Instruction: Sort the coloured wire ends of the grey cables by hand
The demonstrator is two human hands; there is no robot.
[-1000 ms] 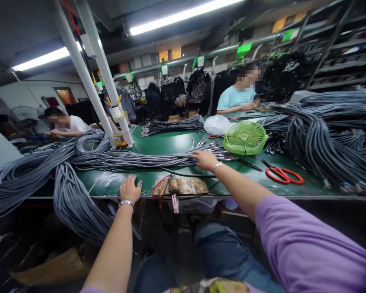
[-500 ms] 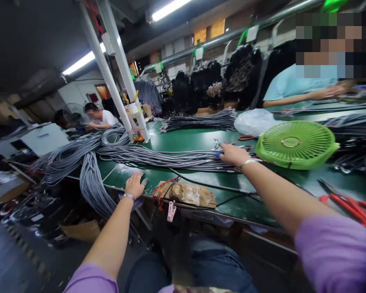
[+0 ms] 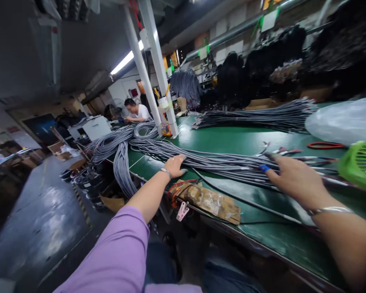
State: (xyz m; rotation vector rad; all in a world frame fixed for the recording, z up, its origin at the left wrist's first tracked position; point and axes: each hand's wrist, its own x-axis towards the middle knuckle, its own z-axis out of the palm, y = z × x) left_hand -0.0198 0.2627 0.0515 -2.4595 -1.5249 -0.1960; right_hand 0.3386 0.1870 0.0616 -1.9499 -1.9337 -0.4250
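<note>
A long bundle of grey cables (image 3: pixel 213 160) lies along the green table. My left hand (image 3: pixel 174 166) reaches to the near side of this bundle, fingers stretched out and thumb apart, holding nothing I can see; whether it touches the cables is unclear. Over the cable ends at the right lies my right hand (image 3: pixel 297 179), palm down, its thumb and index finger apart. Something blue is wrapped round its thumb. Stripped ends with red and white wires (image 3: pixel 288 151) show beyond that hand. A single cable (image 3: pixel 247 199) runs separately along the near side.
A taped cardboard piece (image 3: pixel 215 199) and a pink clip (image 3: pixel 182 211) sit at the front edge of the table (image 3: pixel 232 140). Another cable bundle (image 3: pixel 253 116), a plastic bag (image 3: pixel 347 120), red-handled scissors (image 3: pixel 326 145) and a green basket (image 3: pixel 361 162) lie beyond. White posts (image 3: pixel 161 69) rise behind.
The view has swung left and closer to the table. My left hand has moved from the table edge up to the cable bundle. My right hand stays over the cable ends.
</note>
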